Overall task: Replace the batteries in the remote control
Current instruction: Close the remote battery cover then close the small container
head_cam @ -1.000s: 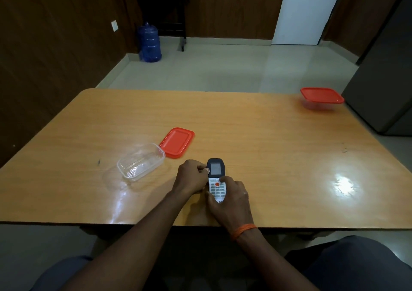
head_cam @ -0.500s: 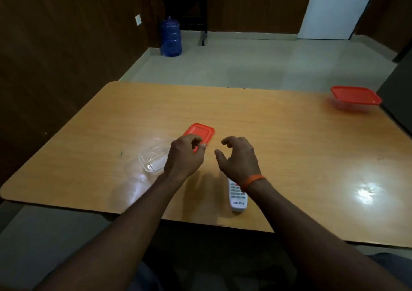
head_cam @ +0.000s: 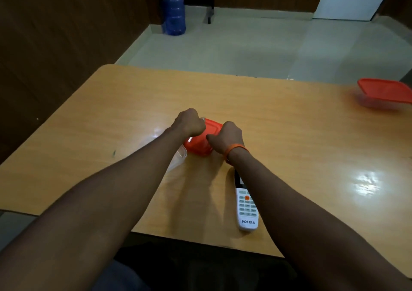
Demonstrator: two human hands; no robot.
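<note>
The white remote control [head_cam: 247, 208] lies face up near the table's front edge, its top end hidden under my right forearm. Beyond it, both hands are on the red lid [head_cam: 199, 144], which looks tilted up off the table. My left hand [head_cam: 189, 121] curls over the lid's far end. My right hand [head_cam: 227, 137] grips its right edge with the thumb against it. The clear plastic container [head_cam: 179, 156] sits just left of the lid, mostly hidden by my left forearm. No batteries show.
The wooden table [head_cam: 289, 134] stretches wide to the right. A second container with a red lid [head_cam: 385, 91] stands at its far right edge. On the floor beyond is a blue water jug [head_cam: 174, 11].
Both hands left the remote, which now lies on the table. They reached forward to the red lid and took hold of it. The view has shifted left and nearer.
</note>
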